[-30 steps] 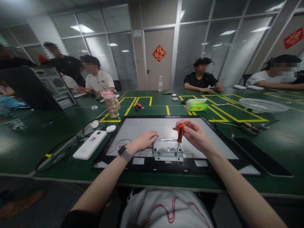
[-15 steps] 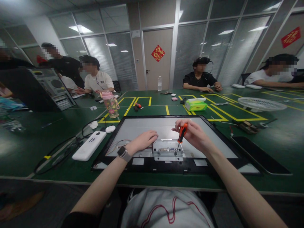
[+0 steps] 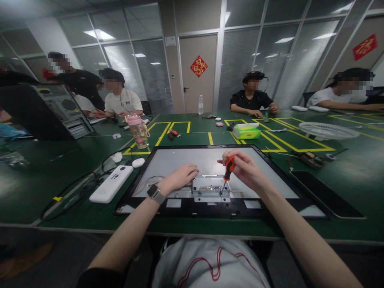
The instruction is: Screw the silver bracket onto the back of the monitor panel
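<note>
A monitor panel (image 3: 264, 176) with a black frame lies flat in front of me. On its near middle sits a metal bracket (image 3: 207, 182) with connector ports along it. My right hand (image 3: 244, 168) is closed around the orange and black handle of a screwdriver (image 3: 229, 168). The screwdriver leans slightly, its tip down at the right part of the bracket. My left hand (image 3: 180, 178), wearing a watch, rests flat on the panel beside the bracket's left end, fingers stretched out. Thin wires (image 3: 150, 182) run along the panel left of that hand.
Left of the panel are a white power bank (image 3: 111, 184), black cables (image 3: 72, 196) and a pink-lidded bottle (image 3: 138, 132). At right lie a black phone-like slab (image 3: 325, 194) and a white fan grille (image 3: 328, 130). Beyond stands a green tissue pack (image 3: 246, 132). Several people sit farther back.
The view has shifted very slightly. Both hands and the screwdriver keep nearly the same places on the panel. A seated person across the table now has a small greenish object by one hand.
</note>
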Demonstrator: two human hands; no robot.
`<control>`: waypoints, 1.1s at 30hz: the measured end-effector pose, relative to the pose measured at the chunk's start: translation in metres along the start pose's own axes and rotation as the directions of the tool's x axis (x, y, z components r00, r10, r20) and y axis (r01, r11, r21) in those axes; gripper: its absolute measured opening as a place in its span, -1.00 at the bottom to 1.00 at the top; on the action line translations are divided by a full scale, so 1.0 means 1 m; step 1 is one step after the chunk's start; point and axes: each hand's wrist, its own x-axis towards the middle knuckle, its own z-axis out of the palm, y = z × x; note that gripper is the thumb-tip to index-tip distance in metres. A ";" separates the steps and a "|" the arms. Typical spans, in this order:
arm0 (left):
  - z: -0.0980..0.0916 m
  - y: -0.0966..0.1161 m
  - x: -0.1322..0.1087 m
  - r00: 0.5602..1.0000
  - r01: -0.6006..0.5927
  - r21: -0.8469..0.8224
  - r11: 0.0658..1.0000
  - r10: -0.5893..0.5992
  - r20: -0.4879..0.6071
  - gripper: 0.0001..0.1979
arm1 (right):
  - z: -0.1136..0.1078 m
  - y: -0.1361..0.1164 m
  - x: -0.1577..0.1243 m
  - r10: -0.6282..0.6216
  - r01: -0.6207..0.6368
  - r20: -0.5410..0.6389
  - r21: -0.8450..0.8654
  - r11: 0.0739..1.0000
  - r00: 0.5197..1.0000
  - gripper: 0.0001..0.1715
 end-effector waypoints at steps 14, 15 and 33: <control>0.004 -0.005 0.002 1.000 -0.024 0.013 1.000 0.024 -0.005 -0.63 | -0.002 0.000 0.001 -0.017 0.017 0.007 0.014 1.000 1.000 -0.78; 0.003 -0.005 0.002 1.000 -0.024 0.009 1.000 0.024 -0.006 -0.62 | -0.002 0.000 0.001 -0.023 0.023 0.016 0.015 1.000 1.000 -0.77; 0.003 -0.004 0.001 0.999 -0.034 0.011 0.999 0.034 -0.011 -0.63 | 0.001 -0.002 0.000 0.025 -0.025 0.000 -0.009 1.000 1.000 -0.66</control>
